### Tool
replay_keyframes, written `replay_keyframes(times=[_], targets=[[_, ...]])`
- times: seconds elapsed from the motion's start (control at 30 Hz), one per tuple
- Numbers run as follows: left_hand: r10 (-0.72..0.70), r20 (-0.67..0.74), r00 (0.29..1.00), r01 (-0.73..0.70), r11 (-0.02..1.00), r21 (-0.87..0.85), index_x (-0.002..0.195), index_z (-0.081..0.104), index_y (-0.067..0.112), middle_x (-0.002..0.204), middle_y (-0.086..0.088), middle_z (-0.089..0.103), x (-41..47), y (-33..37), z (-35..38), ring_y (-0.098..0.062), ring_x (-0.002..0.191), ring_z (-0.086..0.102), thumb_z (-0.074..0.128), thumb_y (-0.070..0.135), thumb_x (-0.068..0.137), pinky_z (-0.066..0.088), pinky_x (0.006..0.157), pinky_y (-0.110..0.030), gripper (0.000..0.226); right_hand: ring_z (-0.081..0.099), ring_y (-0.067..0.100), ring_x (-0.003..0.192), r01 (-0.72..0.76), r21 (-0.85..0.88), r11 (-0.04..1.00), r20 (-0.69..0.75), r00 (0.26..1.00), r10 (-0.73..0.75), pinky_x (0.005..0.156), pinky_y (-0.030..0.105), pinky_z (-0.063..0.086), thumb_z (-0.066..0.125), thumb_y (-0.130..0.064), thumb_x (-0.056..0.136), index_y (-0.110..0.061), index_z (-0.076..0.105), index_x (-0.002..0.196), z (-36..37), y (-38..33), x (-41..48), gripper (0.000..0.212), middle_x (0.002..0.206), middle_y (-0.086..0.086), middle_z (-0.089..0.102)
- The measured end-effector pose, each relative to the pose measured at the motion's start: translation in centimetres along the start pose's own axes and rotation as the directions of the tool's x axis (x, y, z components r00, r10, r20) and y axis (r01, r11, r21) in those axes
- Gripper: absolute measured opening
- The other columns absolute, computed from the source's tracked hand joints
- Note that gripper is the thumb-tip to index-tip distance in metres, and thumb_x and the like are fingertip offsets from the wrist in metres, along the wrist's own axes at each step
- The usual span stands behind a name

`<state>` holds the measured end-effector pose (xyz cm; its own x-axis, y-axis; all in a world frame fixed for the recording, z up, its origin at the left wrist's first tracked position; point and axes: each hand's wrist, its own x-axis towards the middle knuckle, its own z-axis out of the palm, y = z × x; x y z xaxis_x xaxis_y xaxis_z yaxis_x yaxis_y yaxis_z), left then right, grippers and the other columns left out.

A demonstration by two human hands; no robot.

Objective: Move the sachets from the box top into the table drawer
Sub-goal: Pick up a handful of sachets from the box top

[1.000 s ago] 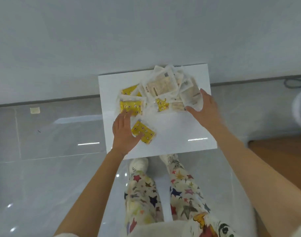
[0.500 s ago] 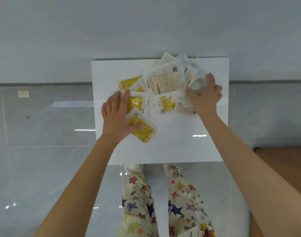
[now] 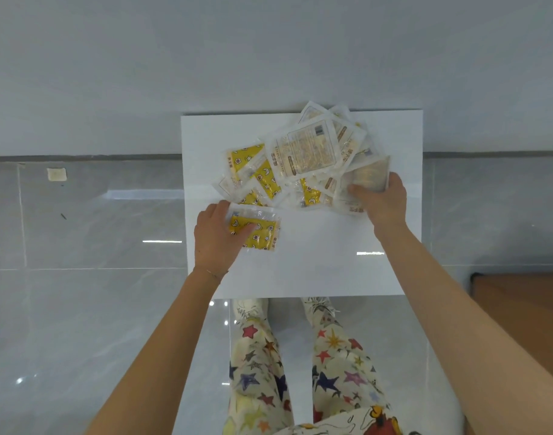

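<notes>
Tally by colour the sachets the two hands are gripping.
Yellow star-print plastic sachet: 1, pinched by the left hand.
Pale beige clear-plastic sachet: 1 seen, gripped by the right hand; I cannot tell whether more lie beneath it.
Total: 2 seen.

I find the box top (image 3: 331,271) bare along its near edge, its right edge and its far left corner. The sachet pile (image 3: 303,158) blocks the far edge's middle, poking past it toward the wall (image 3: 268,58).
</notes>
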<state>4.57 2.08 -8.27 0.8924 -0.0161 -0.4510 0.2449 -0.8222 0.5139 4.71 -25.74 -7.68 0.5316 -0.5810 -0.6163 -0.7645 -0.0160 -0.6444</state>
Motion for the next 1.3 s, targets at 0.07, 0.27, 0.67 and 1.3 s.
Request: replay_keyframes(times=[0.07, 0.27, 0.67, 1.3], targets=[[-0.044, 0.018, 0.999, 0.046, 0.993, -0.107, 0.106, 0.053, 0.015, 0.101, -0.005, 0.062, -0.5, -0.2, 0.0, -0.022, 0.093, 0.057, 0.073, 0.042, 0.079, 0.054, 0.078, -0.038, 0.042, 0.058, 0.02, 0.089, -0.005, 0.022, 1.0, -0.016, 1.0, 0.005, 0.061, 0.022, 0.046, 0.078, -0.012, 0.073, -0.014, 0.049, 0.101, -0.1, 0.3, -0.5, 0.04, 0.102, 0.005, 0.059], [-0.187, -0.01, 0.982, 0.172, 0.92, -0.352, 0.108, 0.05, 0.014, 0.103, 0.002, 0.063, -2.7, 0.8, -0.4, -0.015, 0.087, 0.063, 0.072, 0.028, 0.084, 0.053, 0.069, -0.022, 0.035, 0.056, 0.018, 0.097, -0.133, 0.116, 0.984, 0.026, 0.991, 0.131, 0.061, 0.019, 0.046, 0.075, -0.005, 0.078, -0.015, 0.044, 0.114, -1.0, 1.2, -2.5, 0.049, 0.108, 0.001, 0.054], [-0.446, 0.053, 0.894, 0.267, 0.435, -0.86, 0.11, 0.053, 0.017, 0.107, -0.001, 0.066, -7.3, 1.4, -3.3, -0.016, 0.095, 0.068, 0.07, 0.007, 0.084, 0.058, 0.073, -0.027, 0.033, 0.067, 0.022, 0.1, -0.245, 0.123, 0.962, 0.411, 0.895, 0.176, 0.091, 0.042, 0.054, 0.076, -0.005, 0.076, -0.019, 0.064, 0.104, -0.4, 0.7, -8.4, 0.033, 0.106, 0.003, 0.071], [-0.727, -0.175, 0.664, -0.078, 0.166, -0.983, 0.127, 0.036, 0.019, 0.11, 0.004, 0.059, -32.1, -5.8, -22.3, -0.007, 0.092, 0.066, 0.067, 0.006, 0.087, 0.056, 0.07, -0.023, 0.052, 0.057, 0.019, 0.112, 0.471, -0.113, 0.875, 0.81, 0.553, -0.194, 0.08, 0.026, 0.055, 0.067, -0.01, 0.087, -0.031, 0.036, 0.129, 8.6, -12.3, -36.7, 0.056, 0.125, -0.002, 0.053]])
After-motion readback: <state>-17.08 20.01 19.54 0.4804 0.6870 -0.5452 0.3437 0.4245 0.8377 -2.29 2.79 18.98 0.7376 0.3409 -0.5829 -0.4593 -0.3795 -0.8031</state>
